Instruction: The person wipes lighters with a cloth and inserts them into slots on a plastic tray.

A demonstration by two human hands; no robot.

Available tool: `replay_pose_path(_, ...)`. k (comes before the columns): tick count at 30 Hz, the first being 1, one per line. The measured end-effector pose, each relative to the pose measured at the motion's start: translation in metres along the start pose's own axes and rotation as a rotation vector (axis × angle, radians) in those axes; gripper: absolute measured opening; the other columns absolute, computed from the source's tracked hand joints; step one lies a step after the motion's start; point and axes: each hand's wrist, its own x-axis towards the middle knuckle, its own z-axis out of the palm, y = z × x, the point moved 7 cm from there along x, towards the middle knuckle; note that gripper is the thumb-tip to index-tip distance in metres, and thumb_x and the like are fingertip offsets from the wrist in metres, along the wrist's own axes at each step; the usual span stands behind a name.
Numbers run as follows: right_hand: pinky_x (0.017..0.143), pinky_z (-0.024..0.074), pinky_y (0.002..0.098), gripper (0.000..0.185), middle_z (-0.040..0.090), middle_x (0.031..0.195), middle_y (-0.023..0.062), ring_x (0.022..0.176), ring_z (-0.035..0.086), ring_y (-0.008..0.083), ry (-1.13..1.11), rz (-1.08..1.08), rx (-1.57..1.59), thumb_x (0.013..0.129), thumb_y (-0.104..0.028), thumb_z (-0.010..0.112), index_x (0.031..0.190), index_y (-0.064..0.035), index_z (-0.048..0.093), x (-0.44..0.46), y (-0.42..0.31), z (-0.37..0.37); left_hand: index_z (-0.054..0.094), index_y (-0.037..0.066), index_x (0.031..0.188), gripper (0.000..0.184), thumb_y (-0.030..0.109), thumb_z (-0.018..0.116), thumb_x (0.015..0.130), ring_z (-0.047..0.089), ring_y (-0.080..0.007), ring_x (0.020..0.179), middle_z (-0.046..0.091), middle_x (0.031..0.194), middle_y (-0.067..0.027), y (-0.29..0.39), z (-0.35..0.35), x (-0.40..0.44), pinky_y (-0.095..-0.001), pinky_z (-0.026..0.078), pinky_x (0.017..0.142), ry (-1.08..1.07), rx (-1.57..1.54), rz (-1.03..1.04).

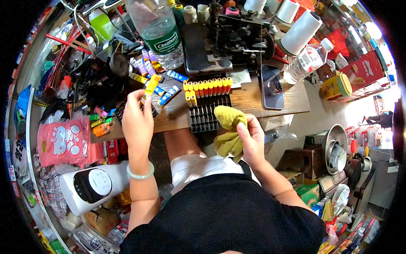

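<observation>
Between the fingertips of my left hand [138,116] is a yellow tube [151,86], held above the left part of the wooden table. My right hand [253,137] grips a bunched olive-green cloth [229,120] at the table's front edge. Just left of the cloth lies a black slotted tray [205,113]. Its back rows hold several yellow and red tubes [207,88] side by side, and its front slots show no tubes. Blue tubes [169,95] and purple-capped tubes [144,67] lie loose behind my left hand.
A large water bottle [163,38], a black sewing machine [243,36] and thread cones [301,34] stand at the back. A phone [272,87] lies right of the tray, near a clear bottle [306,62]. Orange and green items [101,127] sit at the left edge.
</observation>
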Motion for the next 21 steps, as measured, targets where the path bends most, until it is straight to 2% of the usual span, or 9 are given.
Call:
replay_pose_path(2, 0.088, 0.0445, 0.0244, 0.020, 0.061, 0.107, 0.0008, 0.096, 0.054, 0.0064, 0.047, -0.081, 0.101, 0.099, -0.014, 0.064, 0.113, -0.0045, 0.055, -0.001, -0.006, 0.001, 0.057, -0.003, 0.119, 0.027, 0.007, 0.066, 0.095, 0.066, -0.0170, 0.094, 0.068, 0.105, -0.0127, 0.004, 0.002, -0.020, -0.0305, 0.053, 0.084, -0.080, -0.471, -0.136)
replay_pose_path(4, 0.092, 0.0430, 0.0254, 0.021, 0.060, 0.109, 0.0017, 0.098, 0.054, 0.0076, 0.041, -0.105, 0.100, 0.099, -0.013, 0.064, 0.115, -0.0040, 0.054, -0.002, -0.008, 0.003, 0.055, -0.004, 0.119, 0.029, 0.006, 0.067, 0.095, 0.063, -0.0140, 0.096, 0.066, 0.108, -0.0105, 0.024, 0.001, -0.039, -0.0272, 0.052, 0.085, -0.110, -0.726, -0.174)
replay_pose_path(8, 0.093, 0.0435, 0.0266, 0.022, 0.060, 0.112, 0.0024, 0.100, 0.055, 0.0087, 0.035, -0.158, 0.147, 0.098, -0.012, 0.063, 0.116, -0.0030, 0.054, -0.001, -0.017, 0.010, 0.052, -0.004, 0.122, 0.031, 0.005, 0.066, 0.096, 0.062, -0.0115, 0.097, 0.063, 0.109, -0.0085, 0.052, 0.010, -0.063, -0.0239, 0.050, 0.089, -0.239, -0.895, -0.165)
replay_pose_path(14, 0.092, 0.0465, 0.0268, 0.022, 0.061, 0.113, 0.0027, 0.101, 0.056, 0.0088, 0.061, -0.097, 0.223, 0.098, -0.010, 0.063, 0.118, -0.0039, 0.053, -0.002, -0.020, 0.009, 0.059, -0.004, 0.118, 0.028, 0.005, 0.070, 0.093, 0.065, -0.0127, 0.094, 0.067, 0.105, -0.0102, 0.082, 0.004, -0.073, -0.0270, 0.054, 0.084, -0.300, -0.860, -0.106)
replay_pose_path(17, 0.091, 0.0468, 0.0264, 0.027, 0.060, 0.115, 0.0049, 0.100, 0.057, 0.0097, 0.114, -0.182, 0.044, 0.098, -0.006, 0.060, 0.122, -0.0037, 0.050, 0.001, -0.029, 0.004, 0.060, -0.003, 0.116, 0.028, 0.004, 0.071, 0.092, 0.067, -0.0134, 0.092, 0.068, 0.102, -0.0100, 0.088, 0.003, -0.077, -0.0275, 0.054, 0.083, -0.322, -0.808, -0.095)
replay_pose_path(19, 0.091, 0.0466, 0.0267, 0.036, 0.058, 0.113, 0.0058, 0.099, 0.056, 0.0104, 0.132, -0.253, -0.087, 0.098, -0.001, 0.055, 0.133, -0.0053, 0.045, 0.004, -0.049, 0.009, 0.062, -0.002, 0.113, 0.028, 0.003, 0.074, 0.088, 0.069, -0.0186, 0.088, 0.069, 0.099, -0.0115, 0.095, -0.001, -0.077, -0.0295, 0.054, 0.080, -0.298, -0.692, -0.002)
replay_pose_path(20, 0.089, 0.0458, 0.0263, 0.038, 0.059, 0.111, 0.0058, 0.095, 0.054, 0.0105, 0.106, -0.256, -0.077, 0.097, 0.002, 0.053, 0.134, -0.0057, 0.052, 0.004, -0.051, 0.007, 0.062, -0.002, 0.113, 0.028, 0.003, 0.074, 0.088, 0.069, -0.0186, 0.088, 0.069, 0.099, -0.0115, 0.096, 0.000, -0.078, -0.0295, 0.054, 0.080, -0.304, -0.696, -0.002)
replay_pose_path(21, 0.086, 0.0457, 0.0273, 0.037, 0.061, 0.108, 0.0066, 0.092, 0.054, 0.0122, 0.022, -0.371, -0.316, 0.095, 0.004, 0.053, 0.131, -0.0055, 0.057, 0.006, -0.060, 0.004, 0.062, -0.001, 0.111, 0.029, 0.003, 0.075, 0.086, 0.069, -0.0220, 0.087, 0.069, 0.099, -0.0124, 0.099, -0.004, -0.078, -0.0309, 0.054, 0.079, -0.260, -0.605, 0.089)
